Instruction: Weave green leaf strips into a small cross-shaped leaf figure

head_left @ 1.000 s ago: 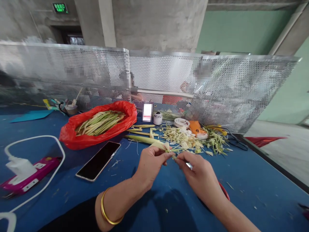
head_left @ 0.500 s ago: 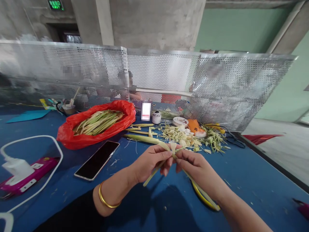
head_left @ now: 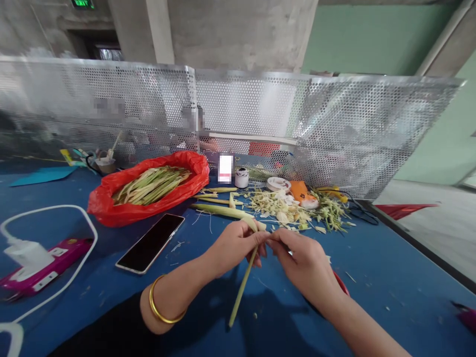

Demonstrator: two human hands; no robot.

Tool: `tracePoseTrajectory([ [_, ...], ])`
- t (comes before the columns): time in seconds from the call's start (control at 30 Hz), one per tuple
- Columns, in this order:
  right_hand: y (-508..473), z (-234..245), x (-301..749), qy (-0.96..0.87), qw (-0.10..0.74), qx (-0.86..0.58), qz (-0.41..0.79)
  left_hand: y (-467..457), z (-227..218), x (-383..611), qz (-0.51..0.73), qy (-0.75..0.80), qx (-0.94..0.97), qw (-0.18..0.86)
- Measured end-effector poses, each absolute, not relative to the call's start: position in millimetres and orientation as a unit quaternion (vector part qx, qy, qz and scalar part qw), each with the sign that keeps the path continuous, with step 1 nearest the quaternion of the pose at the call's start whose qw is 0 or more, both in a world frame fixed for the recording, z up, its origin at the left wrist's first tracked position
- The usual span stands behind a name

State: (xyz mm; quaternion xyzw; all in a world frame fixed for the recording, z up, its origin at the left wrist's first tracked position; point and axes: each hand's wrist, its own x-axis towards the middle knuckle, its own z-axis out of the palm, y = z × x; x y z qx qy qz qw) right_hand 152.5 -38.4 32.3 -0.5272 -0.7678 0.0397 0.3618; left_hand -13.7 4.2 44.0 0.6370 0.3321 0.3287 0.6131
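My left hand (head_left: 238, 244), with a gold bangle at its wrist, is closed on a folded pale green leaf strip (head_left: 242, 292). One end of the strip hangs down towards me; a paler, wider bit (head_left: 254, 224) bends over the forefinger. My right hand (head_left: 299, 255) is closed in a pinch against the left thumb tip. What lies between its fingertips is hidden. A red curved edge (head_left: 341, 283) shows beside the right wrist; I cannot tell what it belongs to. Just beyond the hands lie longer leaf stalks (head_left: 219, 210) and a heap of pale trimmings (head_left: 275, 208).
To the left, a red plastic bag (head_left: 107, 214) holds many leaf strips. Nearer are a phone (head_left: 151, 244) and a purple power strip (head_left: 65, 255) with a white cable. A small jar (head_left: 241, 178), tape roll (head_left: 278, 184) and orange packet (head_left: 299, 192) stand before the perforated metal screen (head_left: 253, 106).
The strip under my left hand now hangs longer and steeper. My right hand has turned over more, and the pale strip with a yellow edge below it no longer shows.
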Motion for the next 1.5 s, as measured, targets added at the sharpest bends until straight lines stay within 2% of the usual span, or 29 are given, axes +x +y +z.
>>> tracePoseTrajectory([
  [0.13,-38,32,153,-0.783,0.338,-0.522,-0.006,3,46,-14,0.315,0.352,0.626,0.621],
  [0.33,-37,39,161,-0.774,0.336,-0.535,0.032,5,49,-17,0.3,0.359,0.594,0.655],
  [0.67,-35,38,161,-0.766,0.338,-0.547,0.023,8,40,-16,0.319,0.373,0.51,0.706],
  [0.83,-35,36,163,-0.772,0.323,-0.548,0.006,6,40,-12,0.333,0.394,0.541,0.664],
  [1.0,-34,36,164,-0.764,0.317,-0.562,0.005,8,44,-14,0.294,0.384,0.589,0.648],
  [1.2,-29,37,167,-0.736,0.351,-0.571,0.098,8,40,-14,0.325,0.38,0.52,0.693],
  [1.5,-25,28,151,-0.602,0.466,-0.505,0.407,0,37,-8,0.301,0.362,0.565,0.678],
])
